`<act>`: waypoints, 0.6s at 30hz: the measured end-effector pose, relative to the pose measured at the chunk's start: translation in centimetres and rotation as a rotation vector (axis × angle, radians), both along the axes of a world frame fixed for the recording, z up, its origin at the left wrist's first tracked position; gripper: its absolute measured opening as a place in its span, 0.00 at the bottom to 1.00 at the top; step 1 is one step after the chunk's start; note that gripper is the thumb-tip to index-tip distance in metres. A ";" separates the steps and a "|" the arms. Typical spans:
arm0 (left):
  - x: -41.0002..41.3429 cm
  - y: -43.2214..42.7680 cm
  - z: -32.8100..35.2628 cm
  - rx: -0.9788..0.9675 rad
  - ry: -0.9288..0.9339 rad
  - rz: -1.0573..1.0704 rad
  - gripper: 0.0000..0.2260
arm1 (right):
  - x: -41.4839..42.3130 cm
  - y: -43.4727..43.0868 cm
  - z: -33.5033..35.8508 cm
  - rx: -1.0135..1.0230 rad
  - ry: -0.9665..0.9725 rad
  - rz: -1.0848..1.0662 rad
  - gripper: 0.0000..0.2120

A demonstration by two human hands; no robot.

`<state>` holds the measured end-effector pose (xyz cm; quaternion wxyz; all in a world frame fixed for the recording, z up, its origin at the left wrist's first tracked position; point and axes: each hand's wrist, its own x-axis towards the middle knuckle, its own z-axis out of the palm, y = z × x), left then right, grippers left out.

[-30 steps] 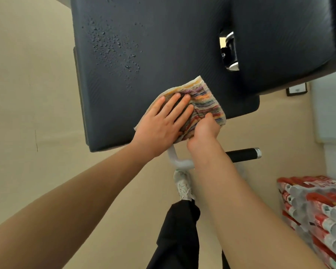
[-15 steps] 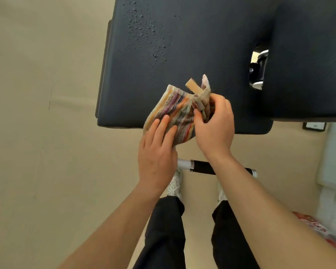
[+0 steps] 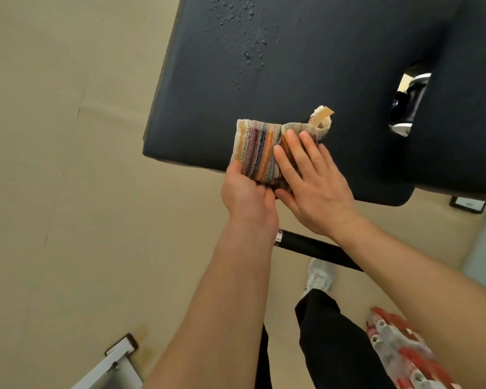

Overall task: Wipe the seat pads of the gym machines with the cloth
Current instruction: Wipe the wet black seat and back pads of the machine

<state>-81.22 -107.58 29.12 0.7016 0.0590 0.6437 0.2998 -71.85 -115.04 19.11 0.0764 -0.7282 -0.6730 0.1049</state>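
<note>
A dark padded seat point(image 3: 292, 66) fills the upper part of the head view, with water droplets point(image 3: 244, 37) on its far left area. A folded multicoloured striped cloth point(image 3: 257, 148) is held just above the pad's near edge. My left hand point(image 3: 247, 195) grips the cloth's lower edge from beneath. My right hand point(image 3: 312, 178) lies flat on the cloth's right half with fingers spread. A tan label tab point(image 3: 323, 117) sticks up from the cloth's far corner.
A black-gripped handle bar point(image 3: 314, 248) runs under my wrists. A gap in the pad shows metal hardware point(image 3: 407, 102). A white frame foot point(image 3: 115, 360) lies at bottom left, packed red-capped bottles point(image 3: 404, 352) at bottom right. My shoe point(image 3: 319, 276) stands on beige floor.
The cloth went from pressed flat on the pad to lifted and refolded between both hands. My right hand has shifted from pinching it to lying flat on it. The view moved.
</note>
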 end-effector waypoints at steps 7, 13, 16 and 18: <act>-4.3 3.6 1.6 0.234 0.000 0.178 0.22 | -3.4 8.8 2.5 0.206 -0.040 0.292 0.32; -6.8 7.0 1.5 0.332 0.080 0.196 0.23 | -7.0 12.7 3.7 0.308 -0.001 0.291 0.29; -6.4 5.3 0.2 0.282 0.018 0.077 0.26 | -6.1 10.9 3.0 0.333 0.012 0.234 0.26; -6.2 3.8 -0.6 0.201 -0.065 -0.019 0.31 | -4.6 8.5 2.3 0.302 -0.011 0.213 0.26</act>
